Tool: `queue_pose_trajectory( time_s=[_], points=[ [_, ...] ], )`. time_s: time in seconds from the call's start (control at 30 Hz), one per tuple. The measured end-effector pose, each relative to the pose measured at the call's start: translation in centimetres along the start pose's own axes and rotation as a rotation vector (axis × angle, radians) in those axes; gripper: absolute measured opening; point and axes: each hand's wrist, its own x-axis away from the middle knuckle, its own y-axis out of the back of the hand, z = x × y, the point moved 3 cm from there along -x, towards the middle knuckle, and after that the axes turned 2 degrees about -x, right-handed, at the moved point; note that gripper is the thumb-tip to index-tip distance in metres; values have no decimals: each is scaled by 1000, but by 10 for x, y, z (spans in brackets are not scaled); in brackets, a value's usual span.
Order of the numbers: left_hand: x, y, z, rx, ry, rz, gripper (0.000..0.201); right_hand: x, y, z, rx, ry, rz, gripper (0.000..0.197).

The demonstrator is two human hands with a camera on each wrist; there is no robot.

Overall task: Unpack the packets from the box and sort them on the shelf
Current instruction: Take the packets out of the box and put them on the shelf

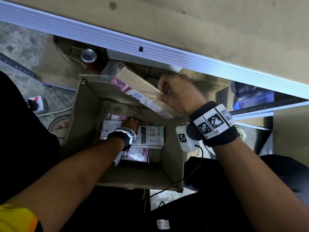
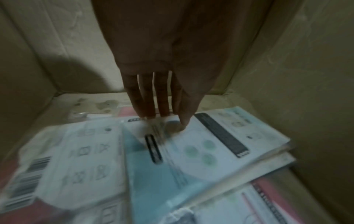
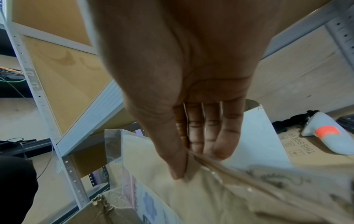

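Observation:
An open cardboard box [image 1: 87, 104] stands on the floor below the shelf [image 1: 200, 27]. Several flat plastic-wrapped packets [image 1: 150, 136] lie at its bottom, white, teal and pink. My left hand [image 1: 132, 122] reaches deep inside; its straight fingers [image 2: 162, 106] touch the top white-and-teal packet [image 2: 191, 151]. My right hand [image 1: 178, 92] pinches a beige-and-pink packet [image 1: 138, 84] by its edge, held tilted over the box's far rim. In the right wrist view the right hand [image 3: 189, 160] has thumb and fingers pressed together on that beige packet [image 3: 191, 197].
The shelf's white metal front rail [image 1: 150, 47] runs across just above the box. A carton marked THIS SIDE UP [image 3: 306, 144] sits on the lower shelf. A power strip [image 1: 36, 102], cables and a bare foot [image 1: 61, 125] lie left of the box.

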Motion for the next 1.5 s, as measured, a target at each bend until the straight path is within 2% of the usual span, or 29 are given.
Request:
queue_pose_trajectory(
  time_s=[0.1, 0.2, 0.33, 0.5, 0.63, 0.8, 0.97, 1.23, 1.37, 1.43, 1.5],
  points=[
    [0, -6, 5, -42, -17, 40, 34, 0, 0, 0, -3, 1, 4, 14],
    [2, -9, 8, -59, -39, 50, 35, -2, -2, -1, -6, -9, 13, 16],
    [4, -8, 8, 26, -75, 39, 44, -2, -4, 0, -7, 2, 12, 14],
    [7, -7, 9, 116, -74, 60, 44, -2, -4, -1, -4, 3, 3, 15],
    [10, -7, 13, 158, -94, 107, 39, -2, -5, -1, 4, 3, 9, 14],
    [17, 4, 18, 282, -50, 241, 38, -4, -4, 2, 49, 10, 12, 16],
    [34, 23, 21, 325, -76, 267, 35, -6, -4, 14, 131, 52, 0, 15],
    [75, 67, 37, 339, -98, 99, 19, 2, -11, 32, 263, 76, -40, 16],
    [100, 89, 36, 312, -146, 5, 17, 12, -10, 38, 255, 54, -62, 18],
    [113, 103, 36, 332, -182, -76, 8, 18, -8, 42, 261, 36, -94, 20],
    [127, 119, 35, 342, -237, -144, 8, 25, -7, 48, 291, 29, -118, 14]
  ],
)
